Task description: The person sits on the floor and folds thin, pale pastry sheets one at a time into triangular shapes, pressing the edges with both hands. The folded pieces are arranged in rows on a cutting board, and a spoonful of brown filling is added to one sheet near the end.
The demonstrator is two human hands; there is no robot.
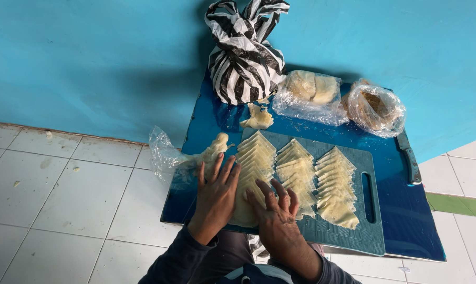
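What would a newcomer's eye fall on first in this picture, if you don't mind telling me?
Probably the three fanned rows of pale dough triangles on the teal cutting board, with the left hand and right hand pressed flat on the nearest row. Behind them, a black-and-white striped bag stands against the bright blue wall.

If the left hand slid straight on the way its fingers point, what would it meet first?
Probably the lump of dough just beyond the left hand, beside the clear plastic bag; depth is unclear.
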